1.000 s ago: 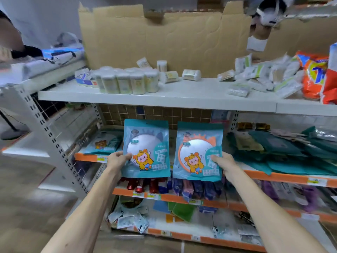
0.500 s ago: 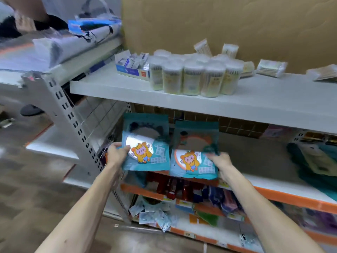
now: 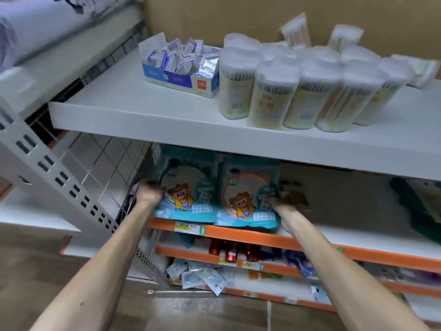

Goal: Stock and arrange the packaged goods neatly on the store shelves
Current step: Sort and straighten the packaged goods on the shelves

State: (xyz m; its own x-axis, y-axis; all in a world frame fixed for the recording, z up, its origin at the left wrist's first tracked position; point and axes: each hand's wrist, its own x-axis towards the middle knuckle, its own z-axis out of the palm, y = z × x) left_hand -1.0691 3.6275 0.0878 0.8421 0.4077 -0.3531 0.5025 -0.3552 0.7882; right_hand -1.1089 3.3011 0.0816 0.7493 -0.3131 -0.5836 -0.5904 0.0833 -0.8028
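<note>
A shop: white metal shelves, orange edge rails (with price labels).

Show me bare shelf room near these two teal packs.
Free: orange-edged shelf between the right teal pack and the dark green goods; white top shelf left of and before the blue box. Crowded: swab jars on its right.

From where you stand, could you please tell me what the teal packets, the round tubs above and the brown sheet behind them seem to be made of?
Teal packets: probably thin printed plastic film, smooth, with a see-through round window. Round tubs: clear, fairly rigid plastic; sticks show through the walls. Brown sheet: matte cardboard, judging by its tan, faintly dented face.
</note>
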